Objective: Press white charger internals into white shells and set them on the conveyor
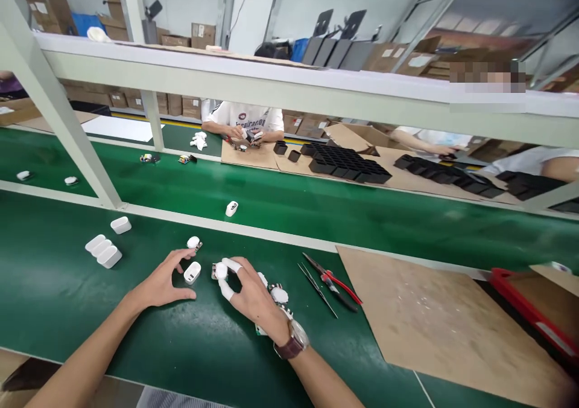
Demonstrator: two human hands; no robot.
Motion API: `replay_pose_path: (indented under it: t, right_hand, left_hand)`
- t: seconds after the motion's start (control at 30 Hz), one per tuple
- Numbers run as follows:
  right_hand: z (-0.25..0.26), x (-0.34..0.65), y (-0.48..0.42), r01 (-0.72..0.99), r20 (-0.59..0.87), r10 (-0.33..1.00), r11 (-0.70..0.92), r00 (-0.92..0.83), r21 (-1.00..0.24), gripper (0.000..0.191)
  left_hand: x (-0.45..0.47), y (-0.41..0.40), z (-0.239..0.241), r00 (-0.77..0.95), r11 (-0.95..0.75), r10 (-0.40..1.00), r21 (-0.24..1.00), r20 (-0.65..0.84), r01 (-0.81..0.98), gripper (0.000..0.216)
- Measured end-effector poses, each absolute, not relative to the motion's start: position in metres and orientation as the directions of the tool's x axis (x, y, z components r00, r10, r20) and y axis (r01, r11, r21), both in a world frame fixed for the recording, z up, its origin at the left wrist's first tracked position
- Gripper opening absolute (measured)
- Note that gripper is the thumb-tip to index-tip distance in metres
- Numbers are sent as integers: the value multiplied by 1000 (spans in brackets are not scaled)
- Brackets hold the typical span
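Note:
My left hand point(167, 278) is open, its thumb and fingers curved around a small white oval housing point(192, 272) with a dark slot; whether they touch it I cannot tell. Just beyond its fingertips lies a white round part with metal prongs point(193, 242). Between thumb and forefinger, both in white finger cots, my right hand point(248, 290) pinches a similar white round part point(221, 271) with metal at its side. Several more such parts point(279, 294) lie partly hidden behind my right hand and wrist.
White oval shells point(104, 251) stand on the left. Tweezers point(318, 290) and red-handled pliers point(332, 282) lie right of my hand, beside a cardboard sheet point(420, 311) and a red-edged bin point(534, 317). Beyond a rail, a green belt point(271, 194) carries another white housing point(231, 208). Co-workers sit opposite.

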State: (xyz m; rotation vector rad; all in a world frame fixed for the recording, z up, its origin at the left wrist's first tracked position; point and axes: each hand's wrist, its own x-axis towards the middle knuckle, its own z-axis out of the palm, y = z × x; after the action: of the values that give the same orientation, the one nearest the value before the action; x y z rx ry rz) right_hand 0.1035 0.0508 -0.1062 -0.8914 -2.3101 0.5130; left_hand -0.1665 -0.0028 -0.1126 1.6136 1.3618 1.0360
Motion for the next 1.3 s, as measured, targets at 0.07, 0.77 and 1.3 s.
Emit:
replay_pose_path:
  t: [0.07,0.77,1.3]
  right_hand:
    - [-102,105,41,396,452,678,719,-580,-571,43]
    - [-91,122,24,402,481,554,829,-679,-388,54]
    - [-75,114,25,430,373,442,895,-816,-120,46]
  left_hand:
    - [-162,-3,-118,109,-113,991,940,82,321,75]
    - [-120,-18,-142,201,-357,934,779,296,515,68]
    - [-123,-20,-138,266,-473,880,684,393,555,74]
